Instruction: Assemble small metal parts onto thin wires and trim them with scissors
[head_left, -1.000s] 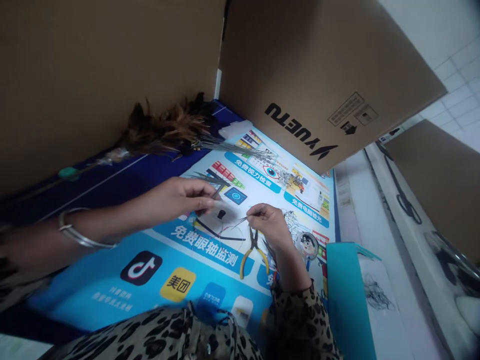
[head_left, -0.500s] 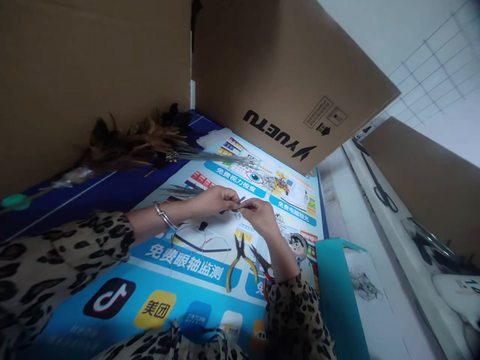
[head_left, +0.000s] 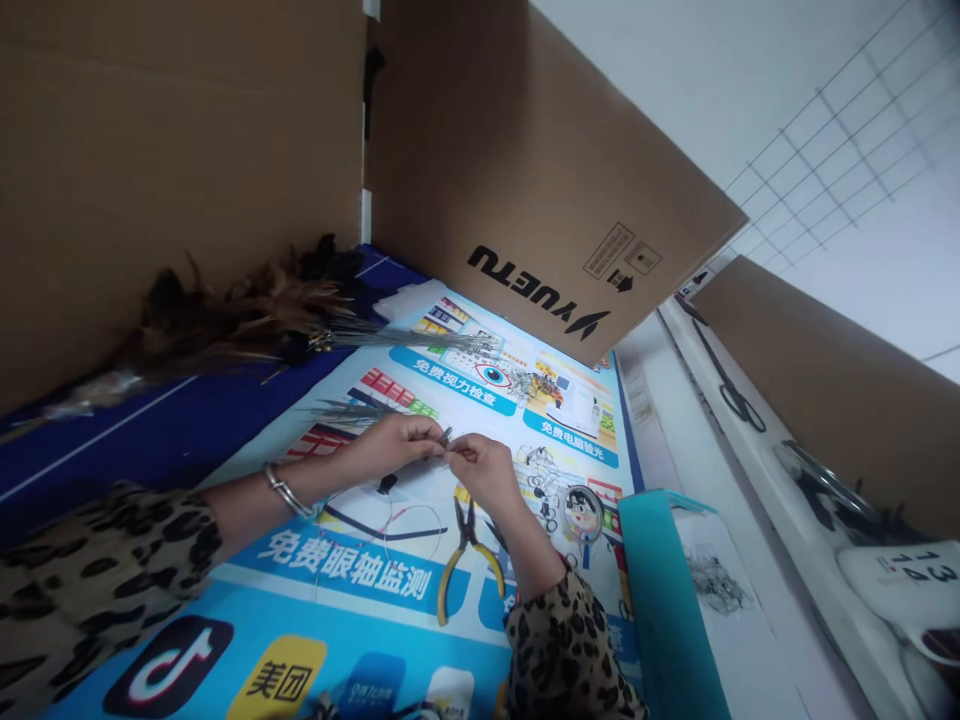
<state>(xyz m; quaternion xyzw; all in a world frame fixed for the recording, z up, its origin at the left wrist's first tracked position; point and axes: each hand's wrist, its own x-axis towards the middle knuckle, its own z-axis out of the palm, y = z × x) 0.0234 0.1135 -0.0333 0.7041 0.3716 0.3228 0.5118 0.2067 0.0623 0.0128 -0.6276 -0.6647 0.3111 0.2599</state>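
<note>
My left hand (head_left: 409,440), with a silver bangle at the wrist, is closed in a pinch. It meets my right hand (head_left: 484,470), whose thumb and fingers are also pinched together. Between the fingertips a thin dark piece (head_left: 445,436) sticks up; it is too small to tell its kind. Below the hands lie yellow-handled pliers (head_left: 469,550), jaws pointing away from me. A second tool is mostly covered by my right forearm. A thin wire loop (head_left: 412,530) rests on the printed sheet left of the pliers.
Grey wire bundles (head_left: 427,338) and brown feathers (head_left: 247,300) lie toward the back left. Small wire pieces (head_left: 544,480) are scattered right of my hands. A teal box (head_left: 664,600) stands at the right. Cardboard panels (head_left: 465,150) wall off the back and left.
The view has shifted, so the hands and table appear lower and further left. Both hands keep their pinch around the dark piece, and the second tool is now mostly hidden behind my right forearm.
</note>
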